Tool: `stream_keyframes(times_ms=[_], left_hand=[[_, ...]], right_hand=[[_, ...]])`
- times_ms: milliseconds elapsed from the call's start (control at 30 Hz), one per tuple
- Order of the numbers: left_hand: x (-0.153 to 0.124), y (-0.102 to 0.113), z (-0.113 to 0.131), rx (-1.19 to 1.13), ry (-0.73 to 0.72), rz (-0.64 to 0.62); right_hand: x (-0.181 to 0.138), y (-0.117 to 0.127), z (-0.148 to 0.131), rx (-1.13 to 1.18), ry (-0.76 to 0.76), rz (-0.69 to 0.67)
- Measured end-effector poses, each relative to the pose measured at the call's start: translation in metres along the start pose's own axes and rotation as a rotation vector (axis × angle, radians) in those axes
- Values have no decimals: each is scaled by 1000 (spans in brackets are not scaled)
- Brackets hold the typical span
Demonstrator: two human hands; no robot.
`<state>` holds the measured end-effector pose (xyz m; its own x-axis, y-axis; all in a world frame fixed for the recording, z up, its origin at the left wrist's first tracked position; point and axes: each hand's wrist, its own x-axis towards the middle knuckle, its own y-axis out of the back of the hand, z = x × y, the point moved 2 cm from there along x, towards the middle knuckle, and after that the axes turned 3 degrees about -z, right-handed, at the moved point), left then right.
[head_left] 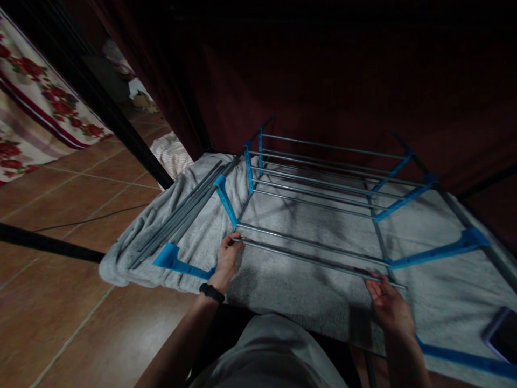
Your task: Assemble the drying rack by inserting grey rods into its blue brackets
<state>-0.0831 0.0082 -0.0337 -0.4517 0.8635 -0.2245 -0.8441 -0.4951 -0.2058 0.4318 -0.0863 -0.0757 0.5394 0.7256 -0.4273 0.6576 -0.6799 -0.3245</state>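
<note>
A grey metal rod (pixel 315 260) runs across in front of me, held at both ends. My left hand (pixel 226 261) pinches its left end, and a black band sits on that wrist. My right hand (pixel 388 304) grips the right end with curled fingers. Just beyond stands a partly built rack (pixel 323 178) of grey rods and blue plastic side pieces, lying on a grey blanket (pixel 291 285).
A bundle of loose grey rods (pixel 177 218) and a blue connector (pixel 172 258) lie left on the blanket. A phone (pixel 503 334) rests at the right edge. Brown floor tiles (pixel 60 312), a black bar and flowered cloth (pixel 36 102) are at the left; dark red cloth hangs behind.
</note>
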Motion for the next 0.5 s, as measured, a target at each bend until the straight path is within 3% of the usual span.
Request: stream_keyframes(times_ms=[133,267,400,500], left_hand=[[-6,-5,9,-188,63,41],[-14,-14,18,-341,237,5],[-21,-22,23,-365,347,-14],[-25,-26,24,-365,348,-52]], right_hand=[[4,-4,4,17,-26,63],[3,-7,2,24,-51,51],[3,-3,4,36,-66,65],[3,0,6,50,-81,75]])
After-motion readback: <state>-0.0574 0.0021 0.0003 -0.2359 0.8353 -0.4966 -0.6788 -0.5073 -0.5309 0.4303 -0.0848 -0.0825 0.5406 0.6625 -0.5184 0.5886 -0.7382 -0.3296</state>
